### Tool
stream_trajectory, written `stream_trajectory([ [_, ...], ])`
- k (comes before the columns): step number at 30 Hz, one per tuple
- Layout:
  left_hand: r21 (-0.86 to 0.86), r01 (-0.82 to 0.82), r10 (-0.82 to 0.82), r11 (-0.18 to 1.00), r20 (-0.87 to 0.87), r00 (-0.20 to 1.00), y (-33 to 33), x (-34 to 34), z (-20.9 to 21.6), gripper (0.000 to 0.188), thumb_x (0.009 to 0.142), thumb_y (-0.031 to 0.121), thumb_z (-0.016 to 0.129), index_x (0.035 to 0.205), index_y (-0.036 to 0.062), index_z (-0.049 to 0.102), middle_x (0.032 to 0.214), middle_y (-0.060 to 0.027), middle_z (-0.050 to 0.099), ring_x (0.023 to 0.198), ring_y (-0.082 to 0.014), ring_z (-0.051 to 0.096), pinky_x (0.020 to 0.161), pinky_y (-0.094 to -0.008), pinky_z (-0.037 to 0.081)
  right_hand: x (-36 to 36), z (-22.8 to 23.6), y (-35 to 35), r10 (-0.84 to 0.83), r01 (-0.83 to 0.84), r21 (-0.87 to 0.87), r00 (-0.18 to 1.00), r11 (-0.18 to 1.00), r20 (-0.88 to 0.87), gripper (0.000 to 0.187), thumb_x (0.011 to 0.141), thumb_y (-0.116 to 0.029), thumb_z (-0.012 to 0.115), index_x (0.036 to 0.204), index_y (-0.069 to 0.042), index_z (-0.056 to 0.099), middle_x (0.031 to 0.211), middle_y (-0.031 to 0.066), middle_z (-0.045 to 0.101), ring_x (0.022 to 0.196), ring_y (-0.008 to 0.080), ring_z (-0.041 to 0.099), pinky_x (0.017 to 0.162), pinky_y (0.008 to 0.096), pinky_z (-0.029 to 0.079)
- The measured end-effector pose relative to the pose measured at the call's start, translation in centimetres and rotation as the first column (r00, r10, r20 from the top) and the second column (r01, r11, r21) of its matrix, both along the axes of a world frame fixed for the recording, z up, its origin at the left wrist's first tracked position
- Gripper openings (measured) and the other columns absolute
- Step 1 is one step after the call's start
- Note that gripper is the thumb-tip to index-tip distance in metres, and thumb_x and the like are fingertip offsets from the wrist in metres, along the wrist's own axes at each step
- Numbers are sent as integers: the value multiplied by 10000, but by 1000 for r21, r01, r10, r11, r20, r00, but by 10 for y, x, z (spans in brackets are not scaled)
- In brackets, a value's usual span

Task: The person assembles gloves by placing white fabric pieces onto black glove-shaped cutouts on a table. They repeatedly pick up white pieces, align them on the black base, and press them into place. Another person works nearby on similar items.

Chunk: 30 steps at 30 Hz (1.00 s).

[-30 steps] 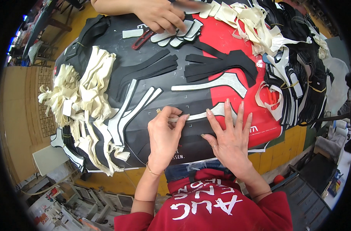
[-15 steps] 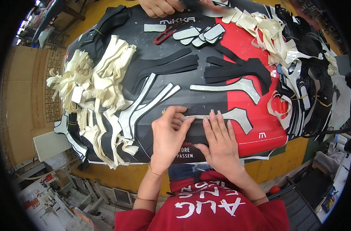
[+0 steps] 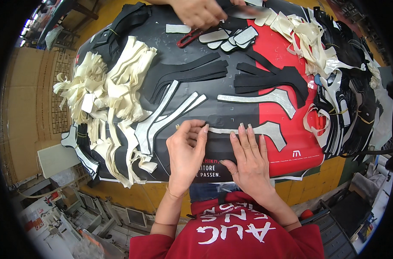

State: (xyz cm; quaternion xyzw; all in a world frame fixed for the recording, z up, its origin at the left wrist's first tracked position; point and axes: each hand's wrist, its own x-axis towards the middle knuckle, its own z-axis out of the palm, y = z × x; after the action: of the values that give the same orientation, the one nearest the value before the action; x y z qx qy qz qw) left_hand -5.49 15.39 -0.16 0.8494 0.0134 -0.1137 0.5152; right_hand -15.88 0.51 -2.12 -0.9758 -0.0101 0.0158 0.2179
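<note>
A light-grey fabric piece with a black edge lies in front of me, its narrow strip pointing left and its wide, forked end on the red part of the mat. My left hand is closed, thumb and forefinger pinched at the tip of the strip. Flat across the strip's middle lies my right hand, fingers stretched out, covering part of it. A similar grey piece sits just beyond. To the left, several more grey-faced pieces overlap one another.
Cream fabric strips are heaped at left, with more cream scraps at far right. Black pieces lie in the middle; bundled black pieces line the right edge. Across the table, another person's hand works near red snips and small grey tabs.
My left hand has drawn slightly left, to the strip's tip, and its fingers have curled in. My right hand stays flat. The other person's hand has moved right. The whole view has shifted slightly.
</note>
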Motion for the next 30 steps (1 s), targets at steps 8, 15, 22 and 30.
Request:
stream_trajectory([
  [8, 430, 148, -360, 890, 466, 808, 1, -26, -7, 269, 841, 20, 730, 1109, 35, 712, 1220, -119, 659, 1096, -324, 625, 923, -429, 482, 0, 1, 1, -4, 5, -25, 1000, 1000, 5, 677, 968, -425, 604, 1474, 1, 460, 1540, 223, 428, 1459, 383, 370, 1185, 572, 227],
  [15, 641, 461, -693, 614, 158, 703, 14, -34, -17, 719, 953, 550, 543, 1529, 133, 436, 1646, -98, 295, 1537, -332, 208, 1215, -578, 42, 0, 0, 3, -7, 8, -91, 1000, 996, 12, 620, 950, -406, 619, 1429, -22, 528, 1542, 191, 436, 1457, 345, 381, 1170, 582, 247],
  [22, 639, 430, -640, 638, 130, 757, 17, -40, -21, 927, 885, 811, 361, 1552, 170, 409, 1658, -133, 253, 1543, -383, 150, 1182, -628, -67, -1, 1, 3, 0, -1, -54, 1000, 999, -23, 673, 939, -356, 653, 1473, 5, 462, 1561, 225, 398, 1482, 380, 334, 1178, 603, 211],
  [30, 460, 234, -395, 857, 294, 870, 18, -38, -14, 658, 955, 502, 583, 1491, 136, 480, 1609, -202, 322, 1524, -410, 189, 1180, -619, -92, 0, 2, 5, -11, 10, -65, 1000, 998, -18, 675, 952, -365, 637, 1490, -5, 443, 1558, 226, 401, 1471, 384, 349, 1177, 593, 220],
])
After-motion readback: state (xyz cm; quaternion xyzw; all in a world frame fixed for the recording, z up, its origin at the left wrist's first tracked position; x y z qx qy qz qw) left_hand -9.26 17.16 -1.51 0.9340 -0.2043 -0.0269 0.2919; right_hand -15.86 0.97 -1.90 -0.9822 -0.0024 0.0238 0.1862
